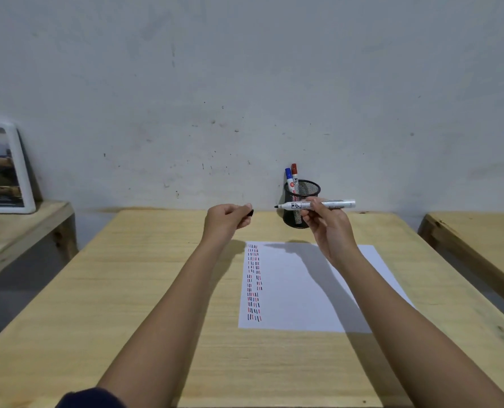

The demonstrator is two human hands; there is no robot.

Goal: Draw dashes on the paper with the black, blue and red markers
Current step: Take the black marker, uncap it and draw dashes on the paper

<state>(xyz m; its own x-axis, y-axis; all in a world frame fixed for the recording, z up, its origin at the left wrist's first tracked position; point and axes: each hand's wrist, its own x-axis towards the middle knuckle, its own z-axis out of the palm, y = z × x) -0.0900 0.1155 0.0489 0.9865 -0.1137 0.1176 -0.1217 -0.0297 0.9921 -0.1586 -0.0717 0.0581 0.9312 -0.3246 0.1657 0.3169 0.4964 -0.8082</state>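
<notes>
My right hand (pixel 327 222) holds the uncapped black marker (pixel 333 204) level above the table, its tip pointing left. Just left of that tip, my left hand (pixel 230 217) pinches the black cap (pixel 250 213), a short gap between cap and tip. Below both hands lies the white paper (pixel 298 290), with columns of black, blue and red dashes (pixel 253 282) down its left edge. The blue marker (pixel 289 179) and red marker (pixel 295 175) stand capped in the black mesh cup (pixel 309 189) behind my right hand.
The wooden table (pixel 156 304) ends at a grey wall. A framed picture (pixel 3 169) leans on a lower wooden bench at the left. Another wooden bench (pixel 480 237) stands at the right, across a narrow gap.
</notes>
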